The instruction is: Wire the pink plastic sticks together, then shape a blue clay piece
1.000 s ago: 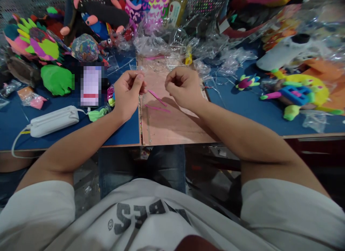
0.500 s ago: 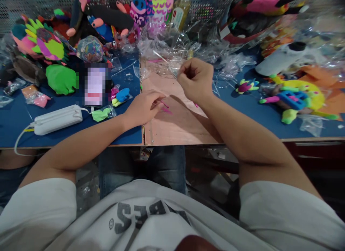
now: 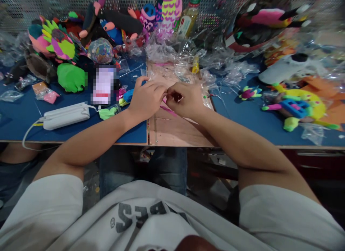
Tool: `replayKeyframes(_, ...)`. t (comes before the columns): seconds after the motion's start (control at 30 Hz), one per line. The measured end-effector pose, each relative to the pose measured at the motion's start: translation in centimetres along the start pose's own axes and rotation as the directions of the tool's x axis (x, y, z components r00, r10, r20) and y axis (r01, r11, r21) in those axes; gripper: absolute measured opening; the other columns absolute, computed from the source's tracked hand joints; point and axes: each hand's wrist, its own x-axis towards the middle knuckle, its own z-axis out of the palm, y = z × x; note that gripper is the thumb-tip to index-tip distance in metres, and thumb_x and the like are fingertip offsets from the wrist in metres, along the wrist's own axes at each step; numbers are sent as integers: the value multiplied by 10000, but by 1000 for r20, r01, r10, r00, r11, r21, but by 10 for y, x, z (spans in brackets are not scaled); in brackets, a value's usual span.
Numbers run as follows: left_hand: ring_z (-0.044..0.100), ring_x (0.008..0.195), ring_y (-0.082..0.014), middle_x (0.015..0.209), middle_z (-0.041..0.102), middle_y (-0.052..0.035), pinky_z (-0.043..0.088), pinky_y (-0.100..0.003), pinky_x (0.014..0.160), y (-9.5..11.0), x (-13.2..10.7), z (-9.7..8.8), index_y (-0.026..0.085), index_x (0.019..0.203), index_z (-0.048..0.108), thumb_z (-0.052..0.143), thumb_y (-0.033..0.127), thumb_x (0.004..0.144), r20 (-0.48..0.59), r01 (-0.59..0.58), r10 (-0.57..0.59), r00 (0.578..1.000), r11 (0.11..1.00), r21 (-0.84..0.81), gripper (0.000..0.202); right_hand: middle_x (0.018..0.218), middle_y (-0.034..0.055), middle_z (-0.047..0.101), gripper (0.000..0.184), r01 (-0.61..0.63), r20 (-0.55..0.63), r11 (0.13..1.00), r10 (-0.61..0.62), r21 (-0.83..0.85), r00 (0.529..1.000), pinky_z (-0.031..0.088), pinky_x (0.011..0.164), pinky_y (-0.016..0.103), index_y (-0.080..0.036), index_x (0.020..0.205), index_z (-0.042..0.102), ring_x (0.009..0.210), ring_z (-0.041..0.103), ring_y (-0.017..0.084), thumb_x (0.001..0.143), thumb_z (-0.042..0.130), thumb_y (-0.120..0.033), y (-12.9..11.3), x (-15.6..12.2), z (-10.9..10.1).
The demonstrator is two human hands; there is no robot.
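My left hand (image 3: 148, 100) and my right hand (image 3: 188, 100) meet fingertip to fingertip above a bare wooden board (image 3: 172, 134). The right fingers are curled into a pinch, with a gap between thumb and palm. On the left, thumb and index finger close together against the right fingertips, while other fingers are bent. Whatever lies between the tips is too small and hidden to make out. Just below them a thin pink strip (image 3: 169, 110) shows on the board. A small yellow piece (image 3: 195, 64) stands behind my right hand.
Left are a phone (image 3: 104, 85), a white power bank (image 3: 66, 116) with a cable and a green clay lump (image 3: 70, 77). Crumpled clear plastic (image 3: 167, 51), clay figures and a bottle (image 3: 188, 19) crowd the back. Right lies a yellow and blue clay figure (image 3: 299, 103).
My right hand has come down and left from above the board to meet my left hand. The left hand has shifted slightly, and the view has tilted a little.
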Motion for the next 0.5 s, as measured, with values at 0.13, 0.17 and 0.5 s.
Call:
replayKeyframes(0.13, 787, 1088, -311, 1044, 860, -66, 426, -591, 1229, 1, 1, 0, 247, 996, 777, 649, 184, 1063, 32, 58, -58, 998, 998, -21, 157, 699, -1, 669, 40, -13, -2, 994, 13, 111, 1000, 418, 643, 349, -249, 761, 680, 621, 547, 170, 760, 693, -211, -2, 1, 0)
replayKeyframes(0.17, 784, 1075, -309, 1038, 859, -63, 436, -582, 1210, 1, 1, -1, 243, 982, 767, 663, 162, 1043, 38, 72, -71, 997, 997, -27, 146, 684, -7, 655, 44, -28, 4, 989, 28, 145, 1000, 411, 629, 341, -247, 750, 679, 609, 532, 161, 769, 704, -217, -3, 2, 0)
replayKeyframes(0.5, 778, 918, -209, 936, 811, -8, 628, -415, 951, -2, 9, -9, 239, 848, 691, 889, 174, 938, 84, 107, -74, 994, 850, -516, 227, 659, 4, 712, 222, -192, 229, 778, 63, 599, 971, 467, 566, 325, -233, 806, 840, 572, 590, 145, 885, 972, -393, -19, 6, -24)
